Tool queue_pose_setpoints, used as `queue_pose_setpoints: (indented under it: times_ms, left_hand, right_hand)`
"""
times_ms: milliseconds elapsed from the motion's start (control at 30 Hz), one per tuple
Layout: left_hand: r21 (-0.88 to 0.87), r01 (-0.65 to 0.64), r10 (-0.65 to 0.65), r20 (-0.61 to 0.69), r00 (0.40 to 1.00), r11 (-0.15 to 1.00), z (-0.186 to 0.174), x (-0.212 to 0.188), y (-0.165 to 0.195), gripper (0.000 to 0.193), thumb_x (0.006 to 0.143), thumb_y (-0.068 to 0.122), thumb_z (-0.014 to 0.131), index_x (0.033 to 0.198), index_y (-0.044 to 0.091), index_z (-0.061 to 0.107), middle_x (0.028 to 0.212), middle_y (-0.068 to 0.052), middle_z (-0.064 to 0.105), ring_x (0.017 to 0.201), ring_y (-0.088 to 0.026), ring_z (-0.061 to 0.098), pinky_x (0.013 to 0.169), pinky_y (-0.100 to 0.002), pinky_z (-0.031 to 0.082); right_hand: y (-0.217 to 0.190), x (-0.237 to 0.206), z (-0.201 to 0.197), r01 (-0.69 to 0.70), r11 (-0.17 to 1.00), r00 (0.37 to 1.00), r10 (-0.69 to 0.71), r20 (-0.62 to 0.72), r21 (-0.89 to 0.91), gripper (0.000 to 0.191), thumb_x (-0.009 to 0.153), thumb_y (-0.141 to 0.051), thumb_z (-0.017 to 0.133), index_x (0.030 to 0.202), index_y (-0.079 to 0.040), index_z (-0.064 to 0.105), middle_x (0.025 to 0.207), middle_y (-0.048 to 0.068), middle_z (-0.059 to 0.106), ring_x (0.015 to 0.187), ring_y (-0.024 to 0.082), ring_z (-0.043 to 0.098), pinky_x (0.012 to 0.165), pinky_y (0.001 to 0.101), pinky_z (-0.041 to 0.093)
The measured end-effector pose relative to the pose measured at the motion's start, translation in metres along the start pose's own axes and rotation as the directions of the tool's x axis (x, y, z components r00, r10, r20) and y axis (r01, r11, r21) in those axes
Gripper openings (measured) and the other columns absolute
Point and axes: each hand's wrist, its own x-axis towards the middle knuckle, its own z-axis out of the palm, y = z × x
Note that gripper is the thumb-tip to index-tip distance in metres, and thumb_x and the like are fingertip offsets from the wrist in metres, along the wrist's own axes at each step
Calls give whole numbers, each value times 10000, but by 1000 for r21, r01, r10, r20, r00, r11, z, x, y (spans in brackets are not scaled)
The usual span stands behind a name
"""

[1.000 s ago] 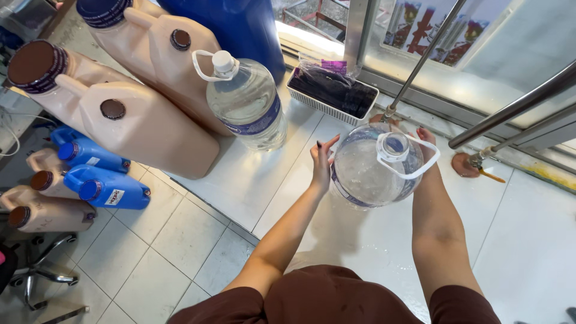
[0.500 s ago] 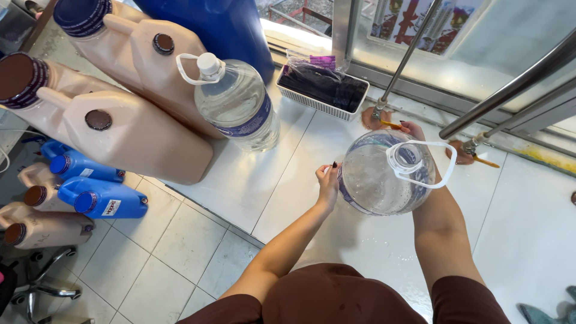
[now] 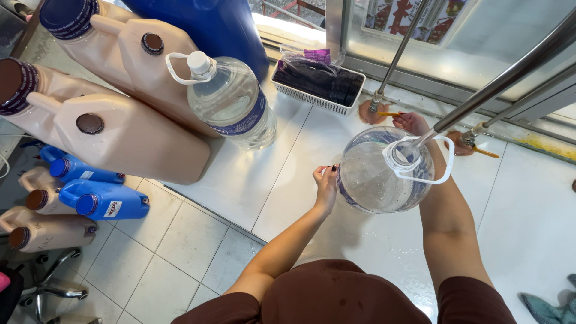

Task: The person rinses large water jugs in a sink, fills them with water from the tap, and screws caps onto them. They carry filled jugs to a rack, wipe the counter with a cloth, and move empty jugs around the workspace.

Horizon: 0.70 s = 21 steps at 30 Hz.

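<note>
Both hands gripped clear water jug (image 3: pixel 378 180) on white desk (image 3: pixel 288 180).
Left hand (image 3: pixel 326 183) pressed jug's side, right hand (image 3: pixel 413 123) clasped far side; second capped jug (image 3: pixel 231 102) stood well apart.

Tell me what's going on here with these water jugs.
A person holds a large clear water jug upright on a white counter, left hand on its side and right hand on its far side. A thin metal pipe reaches into its open neck. A second, capped water jug stands nearby, beside big beige canisters.
</note>
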Motion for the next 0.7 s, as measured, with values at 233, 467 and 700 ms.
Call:
queue_pose_setpoints:
  times_ms: [233, 467, 700]
  left_hand:
    - [28, -75, 75, 5, 997, 997, 2, 0, -1, 586, 1050, 549, 446, 1290, 53, 647, 1322, -80, 272, 1183, -178, 439, 1020, -304, 421]
    - [-17, -46, 46, 17, 999, 999, 8, -2, 20, 579, 1029, 545, 453, 1292, 61, 630, 1307, -78, 259, 1110, -185, 437, 956, -324, 429]
    - [233, -307, 325, -44, 945, 923, -10, 20, 28, 467, 1097, 408, 462, 1353, 60, 642, 1265, -103, 384, 1201, -221, 440, 1101, -350, 385]
  right_hand:
    - [-6, 4, 7, 34, 994, 998, -28, 59, -103, 237, 1011, -98, 502, 1217, -15, 584, 1180, 131, 670, 1094, 218, 665, 1048, 327, 523]
    - [-8, 1, 16, 49, 980, 998, -40, 46, -194, 219, 1026, -134, 530, 1209, -31, 595, 1180, 107, 667, 1119, 199, 655, 1088, 333, 502]
    - [-9, -16, -2, 116, 944, 973, -171, -157, -309, 205, 1015, -240, 589, 1180, -121, 616, 1132, 61, 716, 1043, 210, 654, 967, 326, 525]
